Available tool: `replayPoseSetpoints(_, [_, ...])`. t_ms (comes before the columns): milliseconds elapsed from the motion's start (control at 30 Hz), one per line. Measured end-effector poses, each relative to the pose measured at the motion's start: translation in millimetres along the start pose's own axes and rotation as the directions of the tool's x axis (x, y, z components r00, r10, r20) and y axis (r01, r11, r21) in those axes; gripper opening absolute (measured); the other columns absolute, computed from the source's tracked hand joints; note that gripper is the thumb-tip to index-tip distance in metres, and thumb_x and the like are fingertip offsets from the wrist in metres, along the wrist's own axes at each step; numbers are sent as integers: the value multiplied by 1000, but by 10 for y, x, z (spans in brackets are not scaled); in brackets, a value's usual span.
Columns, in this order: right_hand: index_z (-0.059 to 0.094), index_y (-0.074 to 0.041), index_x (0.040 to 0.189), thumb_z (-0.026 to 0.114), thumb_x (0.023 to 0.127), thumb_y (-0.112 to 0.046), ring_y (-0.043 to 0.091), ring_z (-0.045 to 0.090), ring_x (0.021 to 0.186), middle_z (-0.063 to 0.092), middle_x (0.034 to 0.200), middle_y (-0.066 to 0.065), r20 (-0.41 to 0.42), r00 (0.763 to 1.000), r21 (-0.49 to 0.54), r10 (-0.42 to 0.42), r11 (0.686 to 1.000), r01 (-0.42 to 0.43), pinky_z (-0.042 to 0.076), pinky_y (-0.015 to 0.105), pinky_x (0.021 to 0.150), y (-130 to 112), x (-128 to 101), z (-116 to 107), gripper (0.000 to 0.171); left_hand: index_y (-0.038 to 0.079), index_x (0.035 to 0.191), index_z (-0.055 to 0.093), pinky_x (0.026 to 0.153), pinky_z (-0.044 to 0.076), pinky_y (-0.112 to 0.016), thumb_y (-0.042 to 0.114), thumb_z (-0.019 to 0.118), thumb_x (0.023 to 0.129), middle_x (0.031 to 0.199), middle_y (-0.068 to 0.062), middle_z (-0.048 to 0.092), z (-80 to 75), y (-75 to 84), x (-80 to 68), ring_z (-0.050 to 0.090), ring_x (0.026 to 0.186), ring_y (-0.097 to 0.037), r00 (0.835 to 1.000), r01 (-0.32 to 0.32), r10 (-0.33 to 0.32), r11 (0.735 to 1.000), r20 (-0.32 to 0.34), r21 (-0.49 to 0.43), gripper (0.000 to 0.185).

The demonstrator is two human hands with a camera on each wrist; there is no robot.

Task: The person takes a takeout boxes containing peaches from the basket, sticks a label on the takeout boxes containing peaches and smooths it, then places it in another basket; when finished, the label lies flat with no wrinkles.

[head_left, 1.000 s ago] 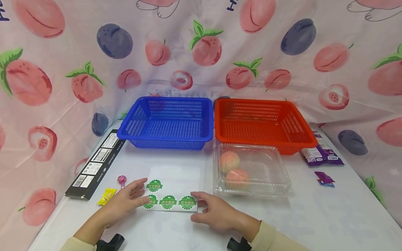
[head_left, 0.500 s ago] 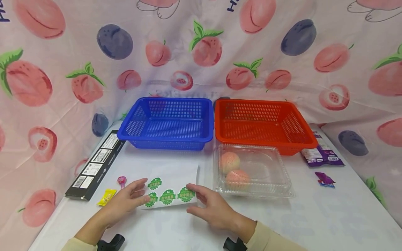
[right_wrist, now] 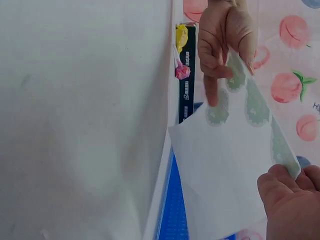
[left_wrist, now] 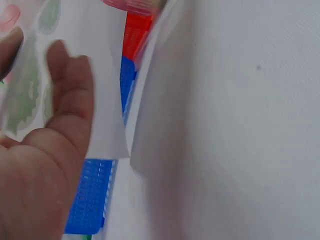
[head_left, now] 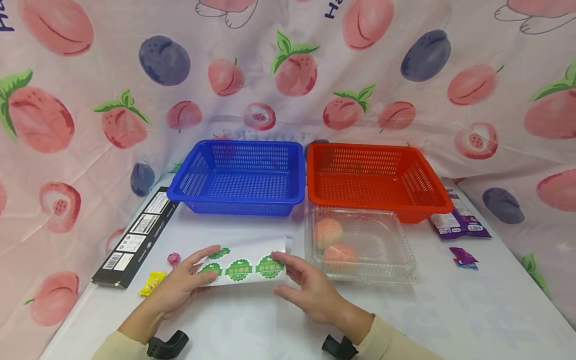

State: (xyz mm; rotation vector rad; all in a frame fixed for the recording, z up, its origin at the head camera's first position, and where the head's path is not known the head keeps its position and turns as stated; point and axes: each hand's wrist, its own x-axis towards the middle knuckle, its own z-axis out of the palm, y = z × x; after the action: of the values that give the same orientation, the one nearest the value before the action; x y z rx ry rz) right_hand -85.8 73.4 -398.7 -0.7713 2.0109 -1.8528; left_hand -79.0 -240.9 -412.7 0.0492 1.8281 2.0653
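Observation:
A white sticker sheet with several round green stickers is held tilted just above the white table. My left hand pinches its left edge, thumb on top and fingers beneath. At the right edge my right hand pinches it, forefinger on top. In the right wrist view the sticker sheet hangs between the left hand and the right hand. The left wrist view shows the left hand under the sticker sheet.
A blue basket and a red basket stand at the back. A shut clear clamshell holds two peaches. On the left lie a black box, a yellow sweet and a lollipop. Purple packets lie at the right.
The sheet lay flat on the table a second ago; both hands have lifted it by its edges and tilted it.

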Motion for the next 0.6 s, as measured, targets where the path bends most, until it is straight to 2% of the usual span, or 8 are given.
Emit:
replayPoseSetpoints(133, [46, 3, 145, 71, 90, 0, 31, 43, 139, 47, 150, 17, -16, 999, -4, -42, 999, 42, 33, 32, 111, -15, 2, -36, 61, -1, 154, 30, 91, 55, -32, 1, 65, 94, 152, -28, 23, 80, 70, 2, 58, 110, -19, 999, -32, 33, 999, -38, 24, 69])
replayPoseSetpoints(233, [45, 5, 145, 71, 90, 2, 31, 44, 138, 47, 149, 18, -32, 997, -20, -71, 997, 70, 34, 31, 110, -43, 8, -66, 61, -5, 150, 36, 87, 55, -28, -1, 66, 92, 155, -27, 23, 142, 123, -4, 53, 113, -20, 996, -63, 69, 992, -60, 106, 66])
replayPoseSetpoints(333, [46, 5, 144, 71, 89, 3, 32, 49, 134, 48, 148, 19, -63, 995, -55, -81, 995, 78, 38, 30, 108, -72, 20, -102, 60, -7, 146, 42, 86, 54, -25, 0, 68, 90, 157, -25, 24, 188, 180, -12, 46, 121, -26, 989, -106, 124, 971, -76, 215, 63])
replayPoseSetpoints(400, [48, 5, 143, 71, 89, 3, 33, 55, 127, 51, 144, 20, -88, 993, -78, -77, 995, 70, 42, 31, 105, -88, 33, -125, 58, -5, 144, 47, 90, 51, -24, 2, 70, 89, 157, -22, 29, 209, 221, -20, 38, 131, -31, 983, -125, 160, 945, -93, 302, 61])
replayPoseSetpoints(500, [53, 4, 139, 72, 89, 0, 31, 61, 113, 57, 135, 19, -133, 988, -145, -74, 988, 54, 48, 32, 100, -120, 46, -148, 54, -2, 143, 50, 108, 40, -38, 6, 72, 89, 153, -22, 39, 230, 272, -26, 26, 142, -39, 973, -154, 209, 903, -96, 401, 58])
replayPoseSetpoints(600, [57, 1, 136, 74, 88, -1, 26, 63, 105, 62, 127, 14, -175, 981, -218, -79, 975, 40, 52, 32, 96, -155, 54, -163, 51, 1, 142, 53, 114, 28, -56, 9, 73, 90, 150, -20, 45, 252, 312, -32, 24, 145, -42, 968, -159, 228, 876, -100, 456, 57])
